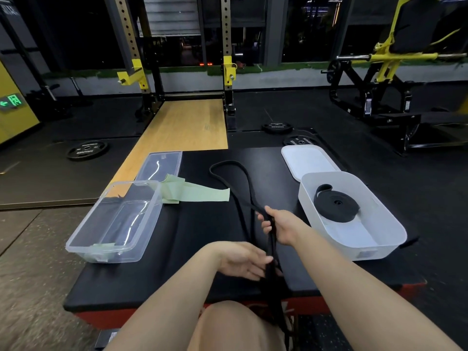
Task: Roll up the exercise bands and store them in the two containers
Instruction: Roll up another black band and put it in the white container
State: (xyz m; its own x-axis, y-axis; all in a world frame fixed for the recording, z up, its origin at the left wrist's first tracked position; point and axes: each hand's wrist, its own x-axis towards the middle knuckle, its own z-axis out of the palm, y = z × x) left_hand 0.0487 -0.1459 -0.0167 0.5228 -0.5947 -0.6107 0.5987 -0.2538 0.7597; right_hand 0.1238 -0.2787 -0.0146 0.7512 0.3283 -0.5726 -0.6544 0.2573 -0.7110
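Both hands grip black band, white bin – rolled band, clear bin.

On the desk, the clear container sits at the left with its lid lying just behind it. A flat band stretches from beside that container toward the middle. A long band loops across the centre and runs back to the near edge, passing between both hands, right hand ahead of left hand. On the right stands the white container, a rolled band inside it, its lid behind, possibly tucked under its far rim.
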